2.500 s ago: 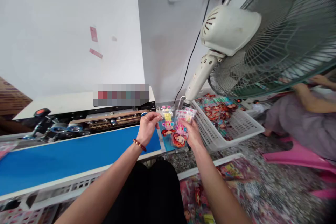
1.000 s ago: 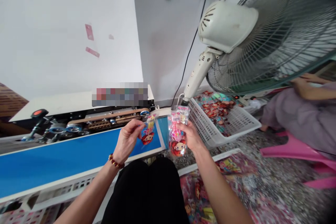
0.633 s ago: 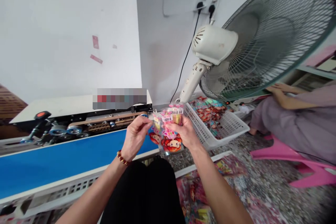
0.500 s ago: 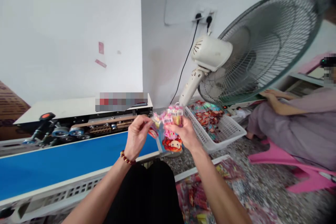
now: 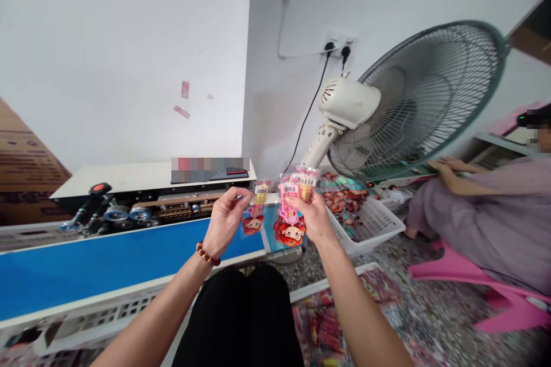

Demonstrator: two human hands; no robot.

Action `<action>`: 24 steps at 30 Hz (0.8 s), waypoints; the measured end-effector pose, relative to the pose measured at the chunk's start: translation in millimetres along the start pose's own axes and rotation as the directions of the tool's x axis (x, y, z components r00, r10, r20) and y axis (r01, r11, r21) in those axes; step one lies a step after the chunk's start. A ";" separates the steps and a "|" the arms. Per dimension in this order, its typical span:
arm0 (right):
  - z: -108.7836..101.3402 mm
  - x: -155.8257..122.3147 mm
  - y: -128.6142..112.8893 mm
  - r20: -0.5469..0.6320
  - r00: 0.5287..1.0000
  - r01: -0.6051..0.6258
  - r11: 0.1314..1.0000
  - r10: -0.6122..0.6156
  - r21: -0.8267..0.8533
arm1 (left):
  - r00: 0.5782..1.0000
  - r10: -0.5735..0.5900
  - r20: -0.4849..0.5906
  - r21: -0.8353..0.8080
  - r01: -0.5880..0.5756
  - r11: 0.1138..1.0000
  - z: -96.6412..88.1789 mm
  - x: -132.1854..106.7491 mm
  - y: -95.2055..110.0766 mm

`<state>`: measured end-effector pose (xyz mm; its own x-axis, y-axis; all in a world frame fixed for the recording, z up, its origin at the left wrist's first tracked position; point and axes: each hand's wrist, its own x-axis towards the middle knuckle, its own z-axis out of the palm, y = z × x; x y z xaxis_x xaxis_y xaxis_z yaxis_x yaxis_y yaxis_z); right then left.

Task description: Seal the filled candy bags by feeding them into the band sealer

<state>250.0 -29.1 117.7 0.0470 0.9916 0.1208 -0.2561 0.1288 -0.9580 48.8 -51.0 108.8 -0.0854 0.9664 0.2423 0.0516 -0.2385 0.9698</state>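
My right hand (image 5: pixel 317 219) is closed around a small bunch of clear candy packets (image 5: pixel 289 221), with barcodes at the top and a red-haired cartoon head at the bottom. The fanned tops rise above my thumb. On the other side, my left hand (image 5: pixel 224 219), a beaded bracelet at its wrist, pinches the left edge of a single packet (image 5: pixel 253 222) with a yellow-and-pink filling and the same cartoon head. That single packet is apart from the bunch. Both hands are above the end of a blue conveyor belt (image 5: pixel 172 249).
Behind the belt is a sealing machine (image 5: pixel 129 183) with rollers. A white basket (image 5: pixel 387 223) of packets stands at right, another crate (image 5: pixel 307 288) of packets below. A tilted fan (image 5: pixel 424 97) looms at right, beside a seated person (image 5: pixel 469 212) on a pink stool (image 5: pixel 451 281).
My left hand has drawn the single packet apart from the bunch, and it now hangs upright and plain to see. The bunch in my right hand faces the camera more squarely. The view has shifted slightly.
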 end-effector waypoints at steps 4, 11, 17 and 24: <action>9.2 -4.7 -3.4 0.038 0.998 0.043 0.996 -0.040 -0.078 | 0.998 0.012 0.054 0.000 -0.012 1.000 -0.7 -2.0 1.6; 21.8 -14.8 -8.7 0.101 0.991 0.103 0.971 -0.083 -0.217 | 0.986 0.166 0.032 0.168 -0.169 0.971 9.2 -2.9 -9.7; 10.8 -9.2 1.8 0.071 0.995 0.078 0.971 -0.063 -0.226 | 0.998 0.068 -0.015 0.175 -0.064 0.982 18.6 0.1 -15.6; -19.7 9.8 22.9 -0.069 0.997 0.028 0.986 -0.040 -0.162 | 0.999 -0.040 0.009 0.011 0.040 0.999 24.0 7.1 -32.6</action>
<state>263.7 -16.7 91.8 0.1232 0.9824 0.1406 -0.0949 0.1527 -0.9837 70.3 -34.1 78.2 -0.0782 0.9760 0.2033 0.0590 -0.1990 0.9782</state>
